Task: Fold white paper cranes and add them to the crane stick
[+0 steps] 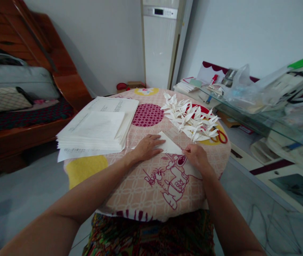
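Paper (169, 146) lies flat — both hands (149, 146) (197, 156) at it.

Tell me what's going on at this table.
A person is working with a white piece of paper on the cloth-covered table. The left hand lies spread on its left part, while the right hand is closed at its right corner; what the fingertips pinch is too small to tell. A stack of paper sits to the left. Folded paper pieces are heaped beyond the right hand, with red handles showing beside them.
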Demonstrator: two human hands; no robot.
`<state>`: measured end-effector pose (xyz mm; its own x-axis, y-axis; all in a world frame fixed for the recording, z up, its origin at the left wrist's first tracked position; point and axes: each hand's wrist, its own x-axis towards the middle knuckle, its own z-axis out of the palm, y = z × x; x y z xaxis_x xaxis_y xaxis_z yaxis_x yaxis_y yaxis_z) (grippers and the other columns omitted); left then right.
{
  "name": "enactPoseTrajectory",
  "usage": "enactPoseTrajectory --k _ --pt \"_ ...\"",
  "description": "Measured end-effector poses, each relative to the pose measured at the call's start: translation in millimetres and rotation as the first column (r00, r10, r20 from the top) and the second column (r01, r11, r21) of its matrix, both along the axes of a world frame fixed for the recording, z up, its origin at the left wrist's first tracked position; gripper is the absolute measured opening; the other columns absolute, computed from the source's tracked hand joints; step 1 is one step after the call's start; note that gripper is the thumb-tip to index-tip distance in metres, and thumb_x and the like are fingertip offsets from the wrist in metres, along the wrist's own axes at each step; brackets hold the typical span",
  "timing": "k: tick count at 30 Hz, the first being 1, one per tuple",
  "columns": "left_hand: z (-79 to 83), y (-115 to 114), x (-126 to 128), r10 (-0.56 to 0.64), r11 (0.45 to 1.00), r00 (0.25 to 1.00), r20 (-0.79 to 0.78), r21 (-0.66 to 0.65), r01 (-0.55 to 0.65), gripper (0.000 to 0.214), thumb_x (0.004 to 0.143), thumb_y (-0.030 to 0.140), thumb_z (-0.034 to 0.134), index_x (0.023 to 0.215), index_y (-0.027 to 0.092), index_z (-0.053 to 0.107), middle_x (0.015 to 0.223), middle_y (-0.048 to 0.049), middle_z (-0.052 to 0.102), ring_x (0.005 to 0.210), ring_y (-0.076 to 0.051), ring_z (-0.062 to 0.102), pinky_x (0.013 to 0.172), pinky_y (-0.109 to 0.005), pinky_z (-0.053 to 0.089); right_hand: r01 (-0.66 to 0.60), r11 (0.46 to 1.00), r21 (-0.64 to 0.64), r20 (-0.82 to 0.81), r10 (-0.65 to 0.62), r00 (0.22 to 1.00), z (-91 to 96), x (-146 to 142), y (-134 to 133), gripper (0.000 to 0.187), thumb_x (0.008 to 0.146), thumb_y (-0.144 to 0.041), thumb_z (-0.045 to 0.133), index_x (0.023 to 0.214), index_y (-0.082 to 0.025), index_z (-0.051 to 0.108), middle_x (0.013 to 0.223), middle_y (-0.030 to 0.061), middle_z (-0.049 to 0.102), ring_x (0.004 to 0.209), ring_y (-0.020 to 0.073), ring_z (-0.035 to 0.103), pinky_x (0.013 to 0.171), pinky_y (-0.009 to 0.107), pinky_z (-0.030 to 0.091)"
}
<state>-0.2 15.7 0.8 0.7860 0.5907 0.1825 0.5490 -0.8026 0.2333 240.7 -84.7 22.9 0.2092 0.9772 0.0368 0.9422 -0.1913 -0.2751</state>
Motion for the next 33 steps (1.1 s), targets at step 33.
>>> enactPoseTrajectory --k 33 --pt "-3.4 -7.8 6.5 0.089 0.996 0.995 0.050 -0.011 -0.088 0.054 0.090 0.048 0.061 0.139 0.025 0.058 0.145 -0.0118 0.054 0.132 -0.030 0.050 0.113 -0.048 0.036 -0.056 0.996 -0.063 -0.202 0.042 0.978 7.6 4.0 14.1 0.016 0.067 -0.005 0.058 0.063 -0.016 0.069 0.057 0.0022 0.064 0.057 0.0151 0.059 0.056 0.024 0.038"
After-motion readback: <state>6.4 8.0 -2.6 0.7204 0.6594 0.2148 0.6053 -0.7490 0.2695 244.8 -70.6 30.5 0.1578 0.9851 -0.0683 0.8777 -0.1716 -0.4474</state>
